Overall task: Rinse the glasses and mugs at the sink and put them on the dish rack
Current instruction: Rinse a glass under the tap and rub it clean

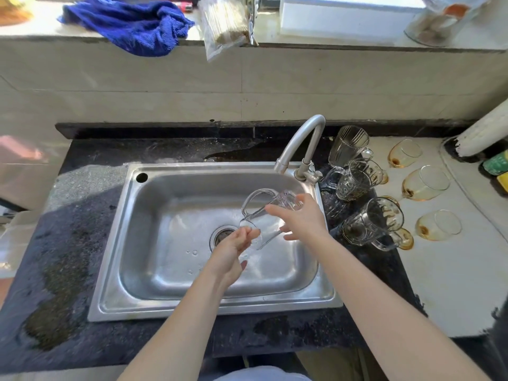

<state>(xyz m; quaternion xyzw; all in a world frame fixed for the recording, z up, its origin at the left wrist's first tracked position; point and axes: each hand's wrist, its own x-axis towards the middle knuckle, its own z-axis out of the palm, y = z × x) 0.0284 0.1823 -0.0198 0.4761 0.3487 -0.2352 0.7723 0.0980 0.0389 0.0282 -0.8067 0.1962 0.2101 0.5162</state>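
Fingers (pixel 277 209) of the right hand (pixel 301 220) curl over the thick bottom end of a clear glass mug (pixel 270 225), with the thumb under it, so this hand grips it. Left hand (pixel 233 246) fingers (pixel 248 232) are bent against the open mouth of the same mug and seem to pinch its edge, though the see-through glass makes that hard to see. It lies tipped on its side in the air over the middle of the shiny steel sink (pixel 115 270), and its curved loop handle (pixel 254 200) points to 11 o'clock. A round drain (pixel 221 235) sits just beside the left hand at 9 o'clock. At 1 o'clock from the mug a smooth grey bent tap (pixel 305 138) arches over the basin. At 3 o'clock from the sink three more mugs (pixel 353 181) with ridged sides stand close together on the dark speckled counter (pixel 68 243). Farther out at 3 o'clock three round orange-tinted glasses (pixel 424 182) rest on a pale flat top (pixel 453 270). At 11 o'clock a fluffy blue cloth (pixel 129 20) lies crumpled on the ledge.
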